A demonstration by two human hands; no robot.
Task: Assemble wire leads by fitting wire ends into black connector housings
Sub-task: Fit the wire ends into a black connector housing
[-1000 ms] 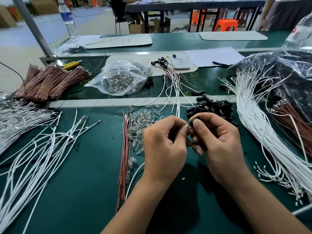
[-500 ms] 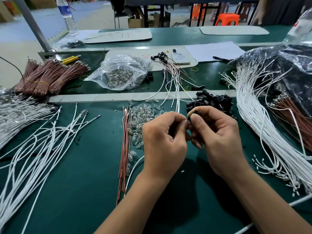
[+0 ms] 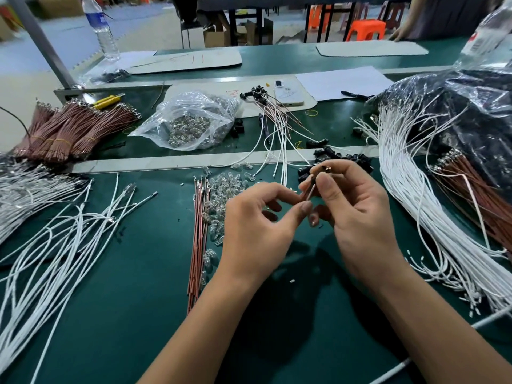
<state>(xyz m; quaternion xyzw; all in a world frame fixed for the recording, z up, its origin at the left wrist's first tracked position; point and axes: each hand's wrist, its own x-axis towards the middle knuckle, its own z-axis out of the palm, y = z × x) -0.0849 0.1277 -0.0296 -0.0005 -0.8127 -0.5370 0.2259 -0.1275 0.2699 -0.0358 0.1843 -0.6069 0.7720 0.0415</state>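
Over the green bench, my right hand (image 3: 357, 214) pinches a small black connector housing (image 3: 318, 173) between thumb and curled index finger; a metal terminal glints at its top. A thin brown wire (image 3: 309, 191) runs down from the housing toward my left hand (image 3: 260, 217), whose thumb and index fingertip pinch its lower part. A pile of loose black housings (image 3: 349, 159) lies just behind my right hand. Loose brown wires (image 3: 198, 231) lie in a row left of my left hand, beside a heap of small clear bulbs (image 3: 224, 189).
Finished leads (image 3: 277, 126) fan out behind the hands. White wire bundles lie at the left (image 3: 55, 231) and right (image 3: 415, 189). A clear bag of bulbs (image 3: 191, 123), tied brown bundles (image 3: 69, 128), a phone (image 3: 288, 92) and a dark plastic bag (image 3: 457, 106) sit farther back.
My hands, pressed together before, have drawn slightly apart. The right hand lifted the housing, and the brown wire now shows between the two hands.
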